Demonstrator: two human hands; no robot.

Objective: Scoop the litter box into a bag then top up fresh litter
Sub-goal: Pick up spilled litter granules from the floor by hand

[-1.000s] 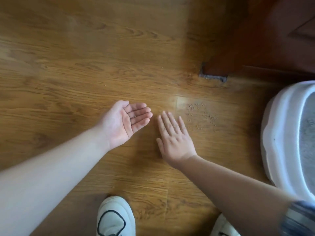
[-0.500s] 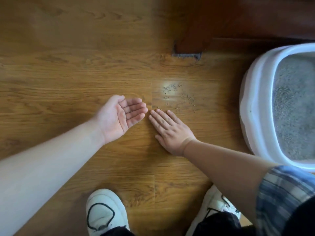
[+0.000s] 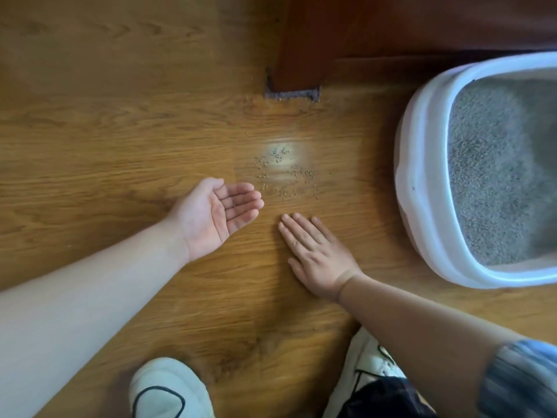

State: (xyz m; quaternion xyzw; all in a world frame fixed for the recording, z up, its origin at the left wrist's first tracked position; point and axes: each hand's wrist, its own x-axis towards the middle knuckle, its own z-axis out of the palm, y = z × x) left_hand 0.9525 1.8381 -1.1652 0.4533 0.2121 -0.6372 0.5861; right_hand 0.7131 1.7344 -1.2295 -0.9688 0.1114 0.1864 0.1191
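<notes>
Grey litter [image 3: 497, 164] in litter box [image 3: 422, 152]; spilled granules [image 3: 283, 173] beside it, ungathered; left hand [image 3: 217, 218] cupped, empty; right hand [image 3: 313, 254] flat, fingers straight.

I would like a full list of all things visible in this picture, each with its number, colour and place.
litter box: one, white, right side on the floor
litter: one fill, grey, inside the litter box
spilled grains: many, grey-brown, on the floor left of the litter box
floor: one, brown wood
furniture: one, dark red-brown wood, top of the picture
shoes: two, white with black lines, bottom edge
sleeve: one, blue-grey checked, bottom right
left hand: one, palm up and cupped, just left of the spilled grains
right hand: one, palm down with straight fingers, just below the spilled grains
</notes>
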